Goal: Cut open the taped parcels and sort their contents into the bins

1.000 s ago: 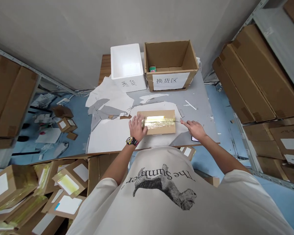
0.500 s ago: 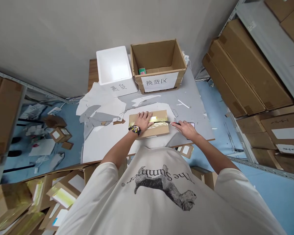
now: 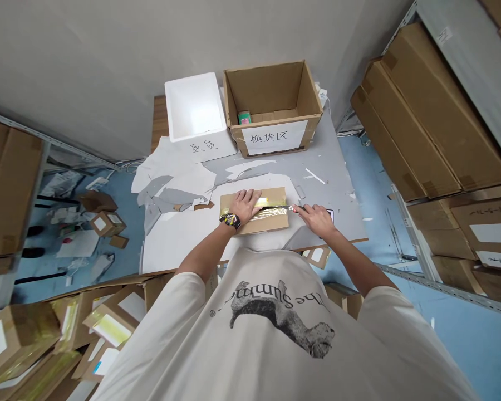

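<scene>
A taped cardboard box (image 3: pixel 271 223) lies flat near the table's front edge, with a dark slit along its taped middle. My left hand (image 3: pixel 244 207), with a watch on the wrist, presses on the box's left part, fingers spread. My right hand (image 3: pixel 318 219) is closed around a dark cutter (image 3: pixel 299 208) just right of the box. The cutter's tip reaches the right end of the slit. Partly hidden behind my right hand lies a phone (image 3: pixel 331 214).
On the table (image 3: pixel 183 239), a white foam box (image 3: pixel 212 146) and an open carton (image 3: pixel 240 142) stand at the back, beyond torn paper (image 3: pixel 167 161). Parcels (image 3: pixel 29 334) are piled at lower left. Shelves with cartons (image 3: pixel 446 122) stand on the right.
The slit in the box looks slightly wider. My right hand and the cutter have shifted very slightly right, while my left hand stays on the box. The camera view has shifted a little.
</scene>
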`<state>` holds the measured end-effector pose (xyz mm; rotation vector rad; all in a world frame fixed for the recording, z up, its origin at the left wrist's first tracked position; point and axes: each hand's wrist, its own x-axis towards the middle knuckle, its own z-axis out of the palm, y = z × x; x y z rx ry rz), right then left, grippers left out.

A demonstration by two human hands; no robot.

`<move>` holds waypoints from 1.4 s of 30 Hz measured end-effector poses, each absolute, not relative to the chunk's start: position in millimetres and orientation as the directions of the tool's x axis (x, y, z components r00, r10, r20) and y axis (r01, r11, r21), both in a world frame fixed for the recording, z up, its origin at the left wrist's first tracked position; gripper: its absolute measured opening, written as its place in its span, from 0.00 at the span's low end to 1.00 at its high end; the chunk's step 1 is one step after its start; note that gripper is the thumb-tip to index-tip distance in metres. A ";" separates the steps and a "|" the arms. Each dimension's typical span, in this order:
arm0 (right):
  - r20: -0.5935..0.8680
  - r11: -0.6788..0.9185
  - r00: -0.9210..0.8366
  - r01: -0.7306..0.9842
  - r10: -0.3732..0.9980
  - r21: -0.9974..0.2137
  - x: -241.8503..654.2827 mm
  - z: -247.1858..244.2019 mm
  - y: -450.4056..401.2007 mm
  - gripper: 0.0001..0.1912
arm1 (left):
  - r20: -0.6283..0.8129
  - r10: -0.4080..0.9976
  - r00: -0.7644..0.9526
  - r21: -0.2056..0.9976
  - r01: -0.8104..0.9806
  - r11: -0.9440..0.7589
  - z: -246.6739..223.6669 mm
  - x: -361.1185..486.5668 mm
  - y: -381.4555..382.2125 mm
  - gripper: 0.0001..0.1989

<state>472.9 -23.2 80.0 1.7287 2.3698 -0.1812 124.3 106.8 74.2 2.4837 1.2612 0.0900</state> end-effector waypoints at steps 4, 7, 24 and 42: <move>-0.206 0.306 -0.295 0.952 0.933 0.026 468.8 70.4 -16.9 0.38 | -0.094 0.798 0.596 0.359 0.768 -0.531 74.0 124.7 112.7 0.36; -0.188 0.327 -0.319 0.945 0.929 0.017 475.0 66.1 -10.9 0.37 | -0.080 0.804 0.589 0.357 0.770 -0.529 75.4 125.4 113.5 0.35; -0.215 -0.335 0.331 0.364 0.919 -0.869 470.3 51.1 -43.2 0.41 | -0.046 0.817 0.575 0.339 0.778 -0.528 81.1 128.4 105.7 0.31; -0.215 -0.242 0.117 0.588 0.970 -0.772 418.4 72.1 54.8 0.34 | -0.013 0.712 0.702 0.409 0.653 -0.637 65.1 162.9 31.8 0.46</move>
